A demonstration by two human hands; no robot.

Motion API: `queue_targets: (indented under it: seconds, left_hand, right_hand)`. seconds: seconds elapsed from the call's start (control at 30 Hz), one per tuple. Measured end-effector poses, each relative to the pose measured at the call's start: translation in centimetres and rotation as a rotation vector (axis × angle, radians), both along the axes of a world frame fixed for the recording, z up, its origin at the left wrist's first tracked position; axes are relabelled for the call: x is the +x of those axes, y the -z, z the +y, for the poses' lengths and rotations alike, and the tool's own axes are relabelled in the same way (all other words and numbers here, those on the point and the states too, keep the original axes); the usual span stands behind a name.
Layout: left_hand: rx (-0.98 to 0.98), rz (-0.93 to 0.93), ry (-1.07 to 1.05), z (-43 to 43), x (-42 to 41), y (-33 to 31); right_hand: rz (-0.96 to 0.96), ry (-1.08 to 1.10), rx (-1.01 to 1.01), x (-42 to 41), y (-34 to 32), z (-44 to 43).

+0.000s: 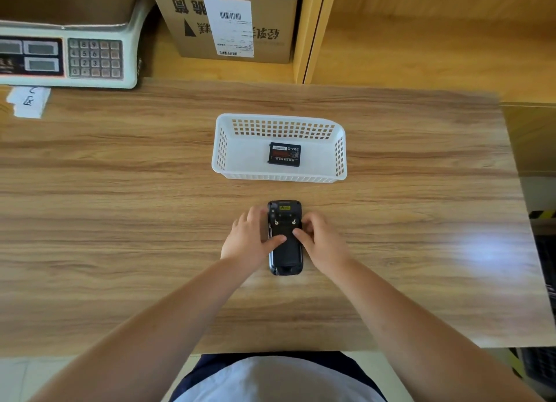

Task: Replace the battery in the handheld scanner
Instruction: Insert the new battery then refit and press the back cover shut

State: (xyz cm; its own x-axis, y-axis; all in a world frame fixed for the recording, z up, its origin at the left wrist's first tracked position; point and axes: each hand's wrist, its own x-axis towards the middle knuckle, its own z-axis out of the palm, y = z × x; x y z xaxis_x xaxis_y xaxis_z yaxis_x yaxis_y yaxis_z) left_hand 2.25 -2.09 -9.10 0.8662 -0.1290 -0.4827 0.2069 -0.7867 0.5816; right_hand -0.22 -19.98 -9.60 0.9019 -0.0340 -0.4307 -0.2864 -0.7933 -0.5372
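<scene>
Here, left to right, is what sits before you. One weighing scale (63, 55) at the far left corner, overhanging the back edge of the table (120, 209), with one cardboard box resting on its pan. One paper slip (28, 102) just in front of the scale, near the left edge. One labelled cardboard box (228, 19) behind the table on the shelf.

Your left hand (248, 240) lies against the left side of the scanner (285, 239), fingers spread and loosely curled, thumb pressed on the scanner's back. One scanner, black, face down, lengthwise away from you, at the table's centre and well clear of every edge. Your right hand (323, 240) cups the right side, fingers curled, thumb also on the back, its tip just beside the left thumb. Both hands hold the scanner between them against the table.

One white basket (221, 148) stands just beyond the scanner, apart from it. One battery (284, 154) lies flat inside, near the middle of its floor.

Open tabletop runs wide on both sides of your arms; the right half is bare out to the right edge.
</scene>
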Motion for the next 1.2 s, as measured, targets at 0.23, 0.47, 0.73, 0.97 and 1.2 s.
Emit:
queue_targets:
  seconds: [0.23,0.47,0.73,0.97,1.2]
  left_hand:
    - [0.086,-0.185,0.517,1.9,-5.5,-0.7]
    - [0.224,-0.326,0.698,2.2,-8.7,2.4]
    - [0.314,-0.321,0.738,1.3,-8.0,0.9]
    - [0.007,-0.127,0.250,0.4,-1.6,-0.6]
    - [0.134,-0.137,0.241,-0.2,0.6,0.1]
  right_hand:
    - [-0.099,-0.541,-0.140,-5.9,-0.1,-0.5]
    - [-0.171,-0.550,-0.254,-8.6,2.3,-0.1]
    - [-0.263,-0.487,-0.235,-7.8,1.9,0.2]
    - [-0.276,-0.091,0.127,-1.4,0.9,-0.8]
    - [-0.130,-0.068,0.074,1.8,0.9,-0.3]
